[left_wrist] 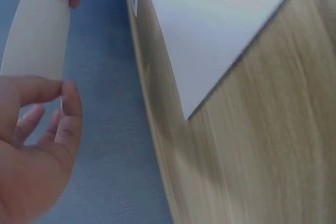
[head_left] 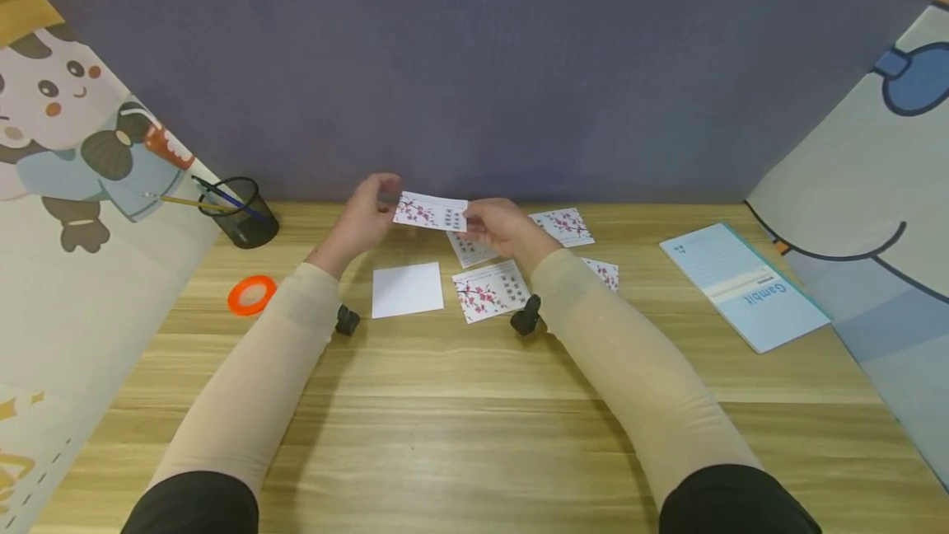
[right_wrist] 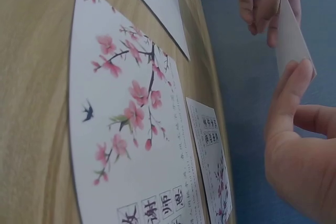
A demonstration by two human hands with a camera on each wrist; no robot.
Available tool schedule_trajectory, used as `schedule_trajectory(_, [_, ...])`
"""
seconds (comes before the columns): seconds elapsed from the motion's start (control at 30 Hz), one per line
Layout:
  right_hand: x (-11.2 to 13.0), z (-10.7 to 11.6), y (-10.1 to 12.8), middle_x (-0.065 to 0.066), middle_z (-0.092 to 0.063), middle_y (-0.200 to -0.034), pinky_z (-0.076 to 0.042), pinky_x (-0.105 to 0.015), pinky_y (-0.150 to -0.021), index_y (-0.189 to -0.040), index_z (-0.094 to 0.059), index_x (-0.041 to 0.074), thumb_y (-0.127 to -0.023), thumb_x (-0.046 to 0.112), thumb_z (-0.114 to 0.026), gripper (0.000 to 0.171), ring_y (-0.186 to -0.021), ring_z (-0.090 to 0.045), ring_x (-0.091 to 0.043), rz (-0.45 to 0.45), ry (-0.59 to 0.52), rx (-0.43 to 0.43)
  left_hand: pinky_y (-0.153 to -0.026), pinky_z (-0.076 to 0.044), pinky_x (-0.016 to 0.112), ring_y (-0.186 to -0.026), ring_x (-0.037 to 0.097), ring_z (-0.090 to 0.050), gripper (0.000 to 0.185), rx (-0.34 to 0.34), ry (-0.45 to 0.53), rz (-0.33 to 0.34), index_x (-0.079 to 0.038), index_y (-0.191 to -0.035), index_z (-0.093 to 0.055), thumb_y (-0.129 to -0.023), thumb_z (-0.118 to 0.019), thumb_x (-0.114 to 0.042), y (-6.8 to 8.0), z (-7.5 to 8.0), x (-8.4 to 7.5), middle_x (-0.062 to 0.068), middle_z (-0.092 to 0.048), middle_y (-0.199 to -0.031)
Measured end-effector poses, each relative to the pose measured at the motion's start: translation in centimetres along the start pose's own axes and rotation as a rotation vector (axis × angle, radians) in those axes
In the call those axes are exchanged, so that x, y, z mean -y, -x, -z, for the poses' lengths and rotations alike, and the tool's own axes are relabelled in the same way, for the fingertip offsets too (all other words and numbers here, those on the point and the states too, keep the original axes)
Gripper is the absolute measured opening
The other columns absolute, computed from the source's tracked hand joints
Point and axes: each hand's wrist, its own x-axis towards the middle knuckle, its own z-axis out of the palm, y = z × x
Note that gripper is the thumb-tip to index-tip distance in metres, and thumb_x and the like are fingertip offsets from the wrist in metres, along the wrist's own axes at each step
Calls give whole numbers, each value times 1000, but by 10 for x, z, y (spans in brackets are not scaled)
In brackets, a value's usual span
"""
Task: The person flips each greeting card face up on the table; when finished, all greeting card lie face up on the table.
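Above the far middle of the wooden table [head_left: 474, 402], both hands hold one small card [head_left: 431, 211] printed with pink plum blossoms. My left hand [head_left: 388, 199] pinches its left end and my right hand [head_left: 469, 221] pinches its right end. The left wrist view shows the held card's blank back [left_wrist: 37, 30] between the left thumb and fingers [left_wrist: 71, 103]. In the right wrist view the held card [right_wrist: 292, 38] stands on edge between both hands. Below lie a blank white card [head_left: 407, 289] and a blossom card [head_left: 489, 291] [right_wrist: 131, 140].
More blossom cards lie at the far middle [head_left: 470, 250], [head_left: 563, 225] and beside my right forearm [head_left: 605, 273]. A black mesh pen pot [head_left: 245, 213] and an orange tape ring [head_left: 251, 295] are at the left. A light blue booklet [head_left: 741, 283] lies at the right. Cartoon-printed panels flank the table.
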Motion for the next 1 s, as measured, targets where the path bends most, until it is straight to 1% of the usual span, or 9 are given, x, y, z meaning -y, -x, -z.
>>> schedule_trajectory(0.07, [1, -1, 1, -10, -63, -113, -65, -25, -87, -154, -47, -6, -105, -1, -54, 49, -95, -64, -18, 4, 14, -2, -113, -56, 51, -137, 43, -56, 61, -21, -6, 16, -7, -163, -33, -106, -52, 2, 1, 1, 1, 21, -42, -163])
schedule_trajectory(0.13, [1, -3, 1, -10, -62, -113, -65, -26, -89, -155, -45, -5, -105, -1, -55, 51, -95, -63, -17, 7, 24, -5, -112, -57, 51, -134, 43, -59, 60, -31, 44, 53, -8, -165, -30, -109, -49, -2, 1, 3, 2, 22, -43, -164])
schedule_trajectory(0.33, [2, -6, 1, -8, -57, -116, -63, -28, -97, -161, -39, -1, -108, 3, -55, 56, -95, -59, -16, 11, 71, -4, -114, -56, 52, -117, 36, -68, 68, 25, 332, 194, -9, -170, -21, -113, -53, -27, 3, 7, 1, 26, -42, -163])
schedule_trajectory(0.4, [2, -7, 2, -7, -56, -116, -63, -27, -97, -162, -38, 0, -109, 5, -54, 56, -94, -58, -15, 17, 95, -1, -111, -59, 45, -112, 28, -67, 74, 57, 382, 222, -9, -170, -19, -111, -59, -28, 3, 9, 1, 26, -44, -161])
schedule_trajectory(0.57, [1, -9, 3, -7, -56, -114, -63, -23, -87, -160, -44, 3, -109, 7, -56, 52, -94, -56, -16, 21, 156, 6, -91, -62, 19, -107, 15, -63, 80, 123, 363, 275, -9, -170, -21, -106, -67, -20, 3, 13, 3, 18, -55, -149])
schedule_trajectory(0.63, [1, -10, 2, -6, -55, -114, -63, -23, -84, -158, -47, 5, -109, 7, -57, 51, -93, -56, -16, 21, 170, 6, -88, -61, 16, -105, 13, -63, 81, 142, 351, 294, -9, -170, -22, -105, -69, -18, 3, 14, 5, 13, -59, -141])
schedule_trajectory(0.77, [0, -11, 0, -6, -57, -117, -63, -22, -79, -155, -52, 9, -108, 8, -60, 47, -94, -57, -16, 21, 171, -3, -86, -61, 17, -97, 10, -65, 79, 163, 350, 326, -7, -169, -26, -104, -70, -16, 2, 14, 8, 6, -63, -124])
schedule_trajectory(0.83, [-1, -11, 0, -6, -58, -119, -63, -22, -77, -153, -54, 11, -108, 10, -61, 46, -95, -58, -17, 25, 170, -5, -86, -61, 17, -96, 9, -64, 76, 174, 344, 332, -6, -168, -29, -104, -70, -16, 1, 13, 10, 6, -63, -124])
schedule_trajectory(1.0, [0, -12, -1, -7, -60, -129, -63, -23, -78, -148, -58, 9, -107, 12, -64, 42, -97, -57, -16, 22, 162, -19, -102, -61, 26, -101, 11, -62, 69, 195, 313, 343, -3, -164, -36, -105, -69, -17, 3, 13, 11, 10, -59, -134])
